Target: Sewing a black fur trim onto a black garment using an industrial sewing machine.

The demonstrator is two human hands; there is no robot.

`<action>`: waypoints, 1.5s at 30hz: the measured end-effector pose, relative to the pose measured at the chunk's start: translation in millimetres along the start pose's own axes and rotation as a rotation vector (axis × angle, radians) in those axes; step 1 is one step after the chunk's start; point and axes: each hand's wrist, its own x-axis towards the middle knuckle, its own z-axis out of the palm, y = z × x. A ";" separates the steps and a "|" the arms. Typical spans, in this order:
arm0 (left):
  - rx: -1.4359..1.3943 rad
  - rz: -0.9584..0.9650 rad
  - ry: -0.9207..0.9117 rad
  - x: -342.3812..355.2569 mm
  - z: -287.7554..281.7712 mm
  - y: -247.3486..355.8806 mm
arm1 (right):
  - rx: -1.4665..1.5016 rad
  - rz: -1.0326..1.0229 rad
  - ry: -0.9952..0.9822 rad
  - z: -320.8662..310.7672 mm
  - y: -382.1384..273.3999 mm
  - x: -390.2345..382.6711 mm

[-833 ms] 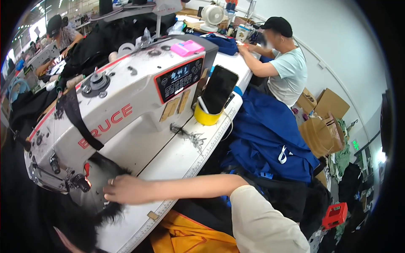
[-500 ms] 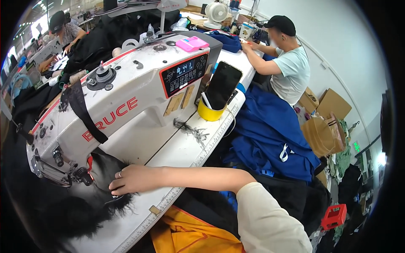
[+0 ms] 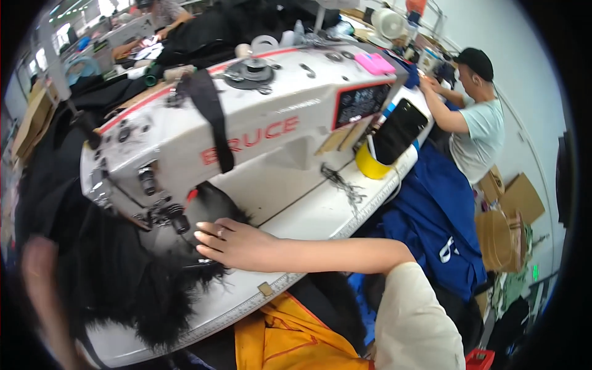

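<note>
Where the needle end of the white sewing machine (image 3: 154, 145) reaches down, black furry fabric (image 3: 135, 290) lies beneath and in front of it, spreading out to the left of it as well. Its long axis, as far as the dark folds can be read, runs from under the sewing machine's arm toward the near side. The right hand (image 3: 228, 245) is the nearer one: it rests on the fabric just right of the needle end, fingers extended, slightly spread and pointing left, so most of the fabric lies to the left of its fingertips. Its thumb is hidden, and I cannot tell whether it pinches anything. The left hand (image 3: 40, 259) is a blur left of the sewing machine, beyond the dark mass; its grip and any contact cannot be told. In front of the sewing machine, the edge of the table (image 3: 296, 216) carries a ruler strip (image 3: 339, 231), and the right forearm crosses it. Room for sideways movement lies along the sewing machine's front, rightward as far as dark fluff (image 3: 342, 182) and a yellow holder (image 3: 370, 163) with a phone (image 3: 401, 131).
</note>
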 end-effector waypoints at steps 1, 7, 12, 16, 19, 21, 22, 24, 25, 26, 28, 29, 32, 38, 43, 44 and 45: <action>-0.291 0.158 -0.175 16.0 0.9 51.2 | 0.004 -0.048 -0.077 -0.6 2.6 0.8; -0.631 0.211 -0.243 41.6 80.4 161.9 | 0.285 0.107 -0.141 -15.6 19.9 -5.7; -0.563 0.302 -0.116 16.9 84.7 139.5 | 0.216 0.102 -0.202 -27.6 17.0 -15.9; -0.483 0.209 -0.307 29.8 63.0 160.3 | 0.190 0.112 -0.219 -34.9 13.6 -6.2; -0.320 0.296 -0.157 43.2 75.6 173.9 | 0.173 0.117 -0.330 -39.9 14.8 0.8; -0.597 0.233 -0.175 42.7 92.8 166.4 | 0.152 0.134 -0.284 -38.4 14.9 1.7; -0.633 0.209 -0.086 38.0 98.7 161.3 | 0.099 0.131 -0.278 -36.6 15.7 1.9; -0.568 0.264 0.014 28.0 108.0 151.9 | -0.042 0.105 -0.230 -33.5 16.2 0.3; -0.548 0.276 0.014 22.9 109.7 148.0 | -0.031 0.086 -0.244 -32.9 16.0 -0.2; -0.545 0.272 0.012 20.1 110.8 146.9 | -0.046 0.086 -0.226 -34.5 15.8 -1.0; -0.521 0.327 -0.058 18.1 108.8 146.2 | -0.062 0.103 -0.230 -41.1 14.9 1.1; -0.545 0.309 0.028 20.1 107.4 147.7 | -0.052 0.109 -0.221 -46.2 14.6 4.2; -0.609 0.275 -0.052 28.5 104.1 151.3 | -0.021 0.110 -0.322 -61.8 10.7 17.8; -0.591 0.212 -0.038 25.9 108.0 151.4 | -0.076 0.044 -0.288 -32.9 -1.3 42.9; -0.590 0.174 0.042 18.6 110.6 146.0 | -0.091 0.005 -0.129 -17.9 10.4 27.1; -0.581 0.195 0.107 20.9 112.2 144.4 | -0.081 -0.030 -0.184 -17.1 15.5 25.2; -0.576 0.186 0.088 25.1 115.3 142.7 | -0.092 -0.002 -0.204 -16.3 20.8 23.4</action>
